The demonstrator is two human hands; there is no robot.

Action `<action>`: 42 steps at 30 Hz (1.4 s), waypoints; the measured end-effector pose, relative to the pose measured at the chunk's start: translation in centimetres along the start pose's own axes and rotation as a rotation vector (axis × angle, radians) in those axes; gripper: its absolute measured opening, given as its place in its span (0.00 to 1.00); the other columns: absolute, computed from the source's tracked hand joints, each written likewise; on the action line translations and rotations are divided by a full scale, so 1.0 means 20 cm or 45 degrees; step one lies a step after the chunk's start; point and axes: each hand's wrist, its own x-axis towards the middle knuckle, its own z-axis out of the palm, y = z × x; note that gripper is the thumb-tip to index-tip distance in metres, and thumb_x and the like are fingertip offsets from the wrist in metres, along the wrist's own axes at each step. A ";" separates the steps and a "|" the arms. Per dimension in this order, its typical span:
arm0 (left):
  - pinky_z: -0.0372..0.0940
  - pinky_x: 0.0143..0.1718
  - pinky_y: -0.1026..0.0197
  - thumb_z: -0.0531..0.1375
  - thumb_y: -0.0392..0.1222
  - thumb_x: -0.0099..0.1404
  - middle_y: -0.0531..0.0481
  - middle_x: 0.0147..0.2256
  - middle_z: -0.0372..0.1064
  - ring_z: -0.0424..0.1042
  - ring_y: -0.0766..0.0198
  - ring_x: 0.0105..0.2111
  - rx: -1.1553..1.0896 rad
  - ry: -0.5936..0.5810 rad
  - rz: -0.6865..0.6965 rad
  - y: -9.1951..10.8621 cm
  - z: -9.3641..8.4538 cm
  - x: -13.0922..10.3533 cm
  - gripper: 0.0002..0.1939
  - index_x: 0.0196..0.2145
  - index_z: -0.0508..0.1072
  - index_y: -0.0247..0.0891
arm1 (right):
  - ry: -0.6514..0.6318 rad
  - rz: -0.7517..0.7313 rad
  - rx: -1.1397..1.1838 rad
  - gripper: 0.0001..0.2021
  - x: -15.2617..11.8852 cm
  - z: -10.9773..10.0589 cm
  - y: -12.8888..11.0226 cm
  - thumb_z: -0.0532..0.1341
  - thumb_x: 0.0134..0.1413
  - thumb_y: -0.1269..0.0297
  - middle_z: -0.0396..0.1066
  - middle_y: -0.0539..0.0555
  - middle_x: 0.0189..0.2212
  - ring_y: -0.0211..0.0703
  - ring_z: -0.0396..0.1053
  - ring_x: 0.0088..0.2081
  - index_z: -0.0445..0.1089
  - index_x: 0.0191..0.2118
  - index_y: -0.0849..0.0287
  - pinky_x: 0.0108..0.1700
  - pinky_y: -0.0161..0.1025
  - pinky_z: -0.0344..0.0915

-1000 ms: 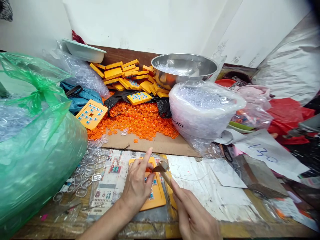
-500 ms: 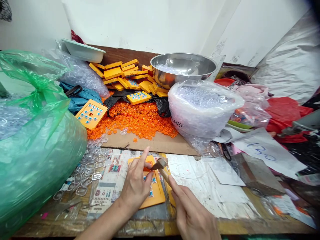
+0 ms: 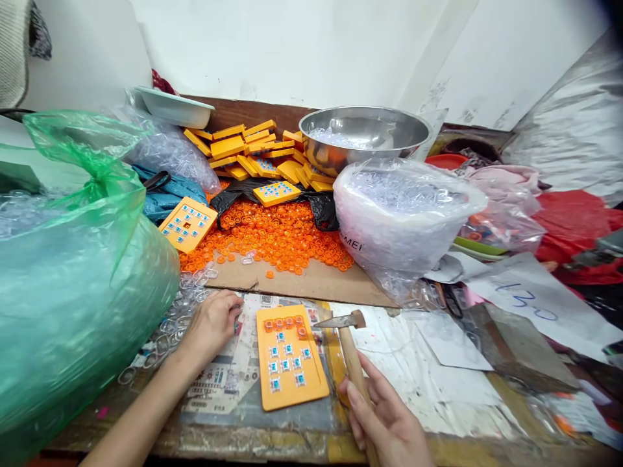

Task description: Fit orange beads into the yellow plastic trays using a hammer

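Note:
My right hand is wrapped round the wooden handle of a small hammer. Its metal head, pointed at one end, hangs just right of a yellow plastic board lying on the worktop. Several orange translucent rings sit along the board's top, with one more at the right below them. Lower down, the board carries several clear pieces with blue-and-white centres. To the left, my left hand is held low over the printed paper, fingers curled together; whatever is in them is hidden.
Loose orange rings are heaped behind a cardboard strip. Clear plastic loops lie beside a bulging green bag. Stacked yellow boards, a steel bowl and a white bag stand behind.
My left hand has left the board and moved left over the printed paper. The hammer has shifted right, off the board, its pointed end now turned left.

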 end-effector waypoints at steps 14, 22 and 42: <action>0.70 0.42 0.56 0.54 0.34 0.65 0.45 0.40 0.74 0.73 0.60 0.38 -0.375 -0.110 0.096 0.32 -0.04 -0.19 0.20 0.55 0.65 0.37 | 0.055 -0.640 -0.594 0.17 -0.05 0.01 0.05 0.58 0.61 0.58 0.69 0.49 0.56 0.48 0.66 0.57 0.70 0.55 0.50 0.57 0.39 0.64; 0.72 0.39 0.57 0.53 0.32 0.61 0.47 0.38 0.76 0.76 0.60 0.36 -0.546 -0.139 -0.070 0.33 0.05 -0.23 0.28 0.60 0.60 0.39 | -0.284 -1.213 -0.925 0.28 -0.05 0.04 0.00 0.51 0.61 0.79 0.74 0.52 0.46 0.38 0.74 0.43 0.58 0.64 0.48 0.46 0.31 0.69; 0.68 0.49 0.52 0.56 0.31 0.63 0.41 0.42 0.77 0.74 0.55 0.44 -0.263 -0.114 -0.173 0.17 0.05 0.28 0.11 0.41 0.76 0.33 | -0.084 0.017 0.158 0.29 0.03 0.10 -0.04 0.71 0.46 0.52 0.75 0.58 0.47 0.25 0.57 0.16 0.67 0.53 0.53 0.17 0.26 0.56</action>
